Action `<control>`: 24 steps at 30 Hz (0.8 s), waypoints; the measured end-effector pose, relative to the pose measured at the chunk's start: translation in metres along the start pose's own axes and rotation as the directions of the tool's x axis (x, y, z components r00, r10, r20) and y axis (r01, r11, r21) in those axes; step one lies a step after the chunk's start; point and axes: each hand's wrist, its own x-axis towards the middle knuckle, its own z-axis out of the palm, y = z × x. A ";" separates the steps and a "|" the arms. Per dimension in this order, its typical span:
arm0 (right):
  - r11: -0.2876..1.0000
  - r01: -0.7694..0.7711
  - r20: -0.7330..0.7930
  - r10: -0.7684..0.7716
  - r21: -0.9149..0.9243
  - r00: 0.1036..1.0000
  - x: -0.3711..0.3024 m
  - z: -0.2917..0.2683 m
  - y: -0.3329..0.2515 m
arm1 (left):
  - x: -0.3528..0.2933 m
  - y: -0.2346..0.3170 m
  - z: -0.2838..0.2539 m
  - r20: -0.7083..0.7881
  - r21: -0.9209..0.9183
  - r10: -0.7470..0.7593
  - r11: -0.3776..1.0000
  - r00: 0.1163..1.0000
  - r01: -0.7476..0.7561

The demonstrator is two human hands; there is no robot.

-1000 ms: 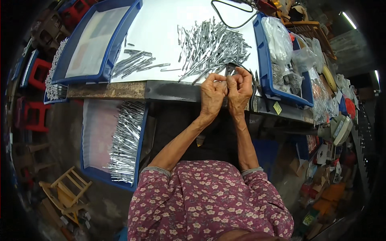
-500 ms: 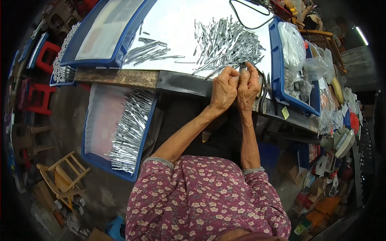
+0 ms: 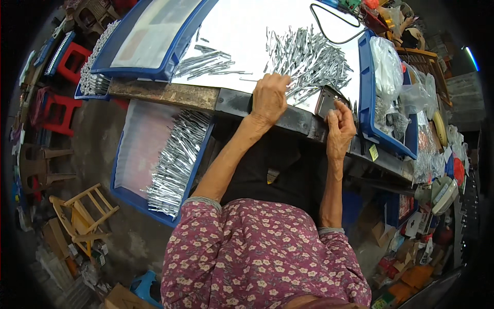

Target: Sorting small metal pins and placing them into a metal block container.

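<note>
A heap of thin silvery metal strips (image 3: pixel 311 56) lies on the white tabletop (image 3: pixel 239 31). At the heap's near left side is my left hand (image 3: pixel 270 99), its fingers curled and bent down over the strips. What they hold, if anything, is hidden. My right hand (image 3: pixel 340 129) is by the table's front edge, thumb and fingers pinched together; anything between them is too small to name. Just beyond its fingertips sits a small dark block (image 3: pixel 325 101) at the edge. A smaller, looser group of strips (image 3: pixel 208 63) lies to the left.
Blue trays stand left (image 3: pixel 170 67) and right (image 3: pixel 366 92) on the table, the right one holding plastic bags (image 3: pixel 387 69). Below the table edge at left, another blue tray (image 3: pixel 121 170) holds many strips. A black cable loop (image 3: pixel 321 28) lies at the back. Red stools (image 3: pixel 59 116) stand far left.
My hands, together at the table edge before, are now apart. The left has moved left to the heap's near side; the right has drawn back and right, uncovering the dark block. The view has shifted slightly.
</note>
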 end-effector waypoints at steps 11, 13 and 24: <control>0.993 -0.023 0.002 0.023 -0.113 1.000 -0.005 -0.025 0.000 | 0.007 -0.084 -0.062 -0.040 0.359 -0.060 0.931 0.997 0.070; 0.989 -0.029 -0.006 0.029 -0.148 1.000 -0.006 -0.032 0.002 | 0.007 -0.086 -0.067 0.015 0.382 -0.112 0.919 0.994 0.098; 0.946 -0.029 -0.080 0.003 -0.322 0.997 0.003 -0.052 0.004 | 0.000 -0.120 -0.069 0.209 0.605 -0.033 0.790 0.977 -0.102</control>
